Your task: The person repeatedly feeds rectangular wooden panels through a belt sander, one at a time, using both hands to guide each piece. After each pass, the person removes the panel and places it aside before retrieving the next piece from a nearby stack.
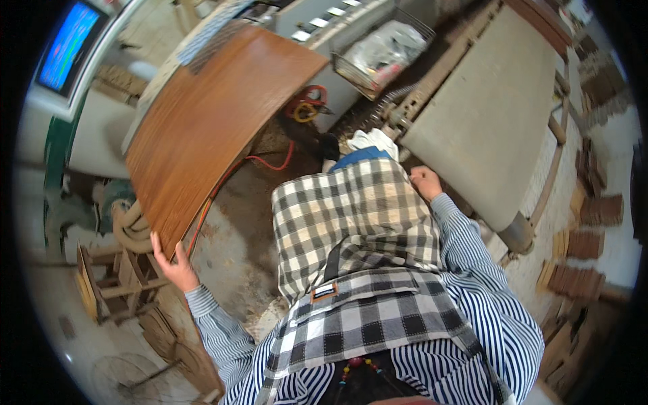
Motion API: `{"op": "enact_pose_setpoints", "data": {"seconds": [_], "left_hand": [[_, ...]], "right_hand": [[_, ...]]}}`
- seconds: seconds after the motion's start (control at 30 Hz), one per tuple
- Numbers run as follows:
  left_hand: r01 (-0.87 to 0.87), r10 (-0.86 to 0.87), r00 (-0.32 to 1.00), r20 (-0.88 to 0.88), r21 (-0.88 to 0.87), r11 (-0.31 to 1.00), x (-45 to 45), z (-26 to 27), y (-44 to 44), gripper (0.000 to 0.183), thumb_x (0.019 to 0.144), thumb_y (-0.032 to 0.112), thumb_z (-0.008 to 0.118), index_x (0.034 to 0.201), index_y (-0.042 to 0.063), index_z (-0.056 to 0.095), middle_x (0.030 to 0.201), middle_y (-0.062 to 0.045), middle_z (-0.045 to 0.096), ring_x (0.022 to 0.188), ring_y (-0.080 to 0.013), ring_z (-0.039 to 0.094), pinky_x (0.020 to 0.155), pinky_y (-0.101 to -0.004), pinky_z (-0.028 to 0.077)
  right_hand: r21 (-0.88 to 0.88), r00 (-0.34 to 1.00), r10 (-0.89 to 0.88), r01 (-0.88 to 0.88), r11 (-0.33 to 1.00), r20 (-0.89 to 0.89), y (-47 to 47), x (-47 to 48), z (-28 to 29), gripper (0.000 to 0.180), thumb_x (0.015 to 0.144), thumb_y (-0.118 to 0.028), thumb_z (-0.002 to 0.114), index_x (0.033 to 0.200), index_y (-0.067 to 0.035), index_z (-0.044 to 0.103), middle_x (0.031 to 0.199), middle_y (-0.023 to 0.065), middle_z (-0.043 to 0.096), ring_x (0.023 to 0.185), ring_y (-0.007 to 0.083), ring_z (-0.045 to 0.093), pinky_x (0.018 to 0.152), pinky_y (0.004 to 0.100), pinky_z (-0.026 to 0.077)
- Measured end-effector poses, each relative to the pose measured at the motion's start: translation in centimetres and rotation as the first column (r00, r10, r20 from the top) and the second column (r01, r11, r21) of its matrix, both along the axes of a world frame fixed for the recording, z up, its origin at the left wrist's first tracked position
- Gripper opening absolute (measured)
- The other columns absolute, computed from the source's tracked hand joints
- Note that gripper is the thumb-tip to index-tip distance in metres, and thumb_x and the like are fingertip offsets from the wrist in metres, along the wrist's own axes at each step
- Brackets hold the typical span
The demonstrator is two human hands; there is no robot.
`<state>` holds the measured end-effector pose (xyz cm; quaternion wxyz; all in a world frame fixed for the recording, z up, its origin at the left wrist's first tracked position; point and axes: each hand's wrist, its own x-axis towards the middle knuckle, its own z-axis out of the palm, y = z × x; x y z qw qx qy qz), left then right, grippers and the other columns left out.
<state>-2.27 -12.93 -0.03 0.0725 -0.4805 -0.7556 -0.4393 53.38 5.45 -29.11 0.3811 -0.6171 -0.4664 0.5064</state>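
Observation:
A wood-grain tabletop [217, 96] stretches from upper centre down to the left. At its near corner is my left hand [174, 263], thumb and fingers apart, by the edge; whether it touches the board I cannot tell. My right hand [426, 182] is beside my checked apron [354, 217], fingers curled, close to the near-left side of a conveyor with a grey belt [486, 116]. What lies inside the curled fingers, if anything, is hidden. White cloth [373, 139] and blue fabric show just beyond the apron.
A wire basket [349, 63] holding clear plastic bags hangs between tabletop and conveyor. Red and yellow cables [276, 166] run below the tabletop's edge. A lit screen [68, 48] is at upper left, a wooden frame [121, 288] lower left. Stacked brown pieces [584, 243] stand at right.

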Motion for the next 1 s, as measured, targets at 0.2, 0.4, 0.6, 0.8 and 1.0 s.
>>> {"op": "enact_pose_setpoints", "data": {"seconds": [0.2, 0.4, 0.6, 0.8, 1.0], "left_hand": [[-0.051, 0.045, 0.998, -0.05, -0.129, 0.99, 0.2, 2.3, -0.4, 0.051, 0.092, 0.01, 0.053, 0.141, 0.007, 0.041, 0.145, -0.01, 0.041, 0.132, -0.0265, 0.039, 0.11, -0.0396, 0.031], [-0.045, 0.039, 0.998, -0.042, -0.174, 0.984, 0.6, 2.8, -0.4, 0.056, 0.093, 0.017, 0.053, 0.144, 0.008, 0.035, 0.148, -0.01, 0.036, 0.134, -0.0266, 0.036, 0.111, -0.041, 0.029], [-0.017, 0.007, 0.998, -0.061, -0.164, 0.986, -0.9, 1.8, -1.1, 0.063, 0.093, 0.031, 0.057, 0.145, 0.007, 0.032, 0.148, -0.012, 0.035, 0.136, -0.0275, 0.034, 0.112, -0.0415, 0.027], [-0.066, 0.045, 0.994, -0.103, -0.203, 0.977, -1.3, 2.3, -1.0, 0.067, 0.091, 0.035, 0.057, 0.146, 0.006, 0.031, 0.148, -0.012, 0.035, 0.136, -0.0287, 0.034, 0.114, -0.0433, 0.026], [-0.137, 0.108, 0.986, -0.127, -0.248, 0.959, -1.4, 1.5, -1.4, 0.061, 0.096, 0.04, 0.049, 0.148, 0.014, 0.029, 0.151, -0.009, 0.03, 0.139, -0.0278, 0.028, 0.111, -0.046, 0.03]], "right_hand": [[-0.622, 0.93, -0.287, 0.088, 0.778, -0.227, 4.5, -2.2, 0.2, 0.062, 0.096, -0.033, 0.053, 0.147, -0.009, 0.028, 0.141, 0.0143, 0.043, 0.115, 0.0309, 0.054, 0.09, 0.0402, 0.049], [-0.653, 0.618, -0.448, -0.144, 0.743, -0.646, 8.5, -5.6, -4.3, 0.046, 0.101, -0.04, 0.039, 0.127, -0.004, 0.052, 0.13, 0.0071, 0.056, 0.107, 0.0165, 0.059, 0.095, 0.0318, 0.049], [-0.611, 0.539, -0.423, -0.233, 0.756, -0.728, 8.6, -6.8, -3.4, 0.063, 0.098, -0.051, 0.036, 0.133, 0.0, 0.046, 0.13, 0.0104, 0.056, 0.109, 0.0205, 0.059, 0.097, 0.034, 0.047], [-0.708, 0.609, -0.489, -0.177, 0.684, -0.625, 9.8, -7.3, -6.5, 0.063, 0.098, -0.051, 0.036, 0.134, 0.0, 0.046, 0.136, 0.0128, 0.051, 0.119, 0.0263, 0.052, 0.102, 0.0364, 0.041], [-0.656, 0.701, -0.348, -0.224, 0.72, -0.622, 10.4, -8.6, -6.0, 0.063, 0.098, -0.051, 0.036, 0.134, 0.0, 0.046, 0.136, 0.013, 0.051, 0.119, 0.0264, 0.052, 0.102, 0.0364, 0.041]]}}
